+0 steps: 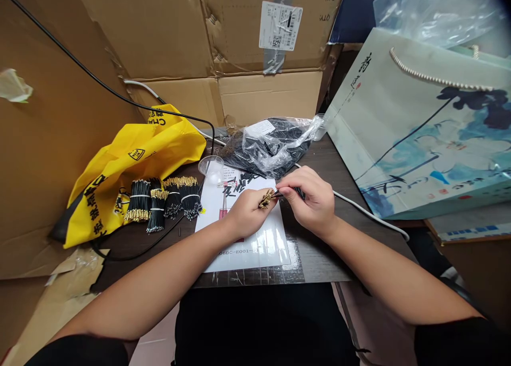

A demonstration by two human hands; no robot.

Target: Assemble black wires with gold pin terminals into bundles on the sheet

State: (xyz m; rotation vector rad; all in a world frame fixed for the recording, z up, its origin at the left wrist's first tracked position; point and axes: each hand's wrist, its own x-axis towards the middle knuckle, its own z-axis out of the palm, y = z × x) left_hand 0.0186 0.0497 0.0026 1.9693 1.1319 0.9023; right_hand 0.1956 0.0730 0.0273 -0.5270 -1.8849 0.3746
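Near the front edge of the dark wooden table (325,265), the left hand (249,213) grips slender gold-tipped black wires (266,199), probably steadying them, while the right hand (313,200) pinches a dark piece (279,193) alongside.

You wear the 1 camera on your head, and it looks forward and down onto the worktop (327,262) from your side. Your left forearm (159,275) and right forearm (383,265) reach in from the lower corners, so your left grip (249,214) and right grip (313,201) sit near mid-frame at close range. The view is wide, spanning from your dark-clothed lap (263,323) at the bottom to the cardboard (167,36) facing you beyond the worktop, with a paper bag (439,142) filling the right side.
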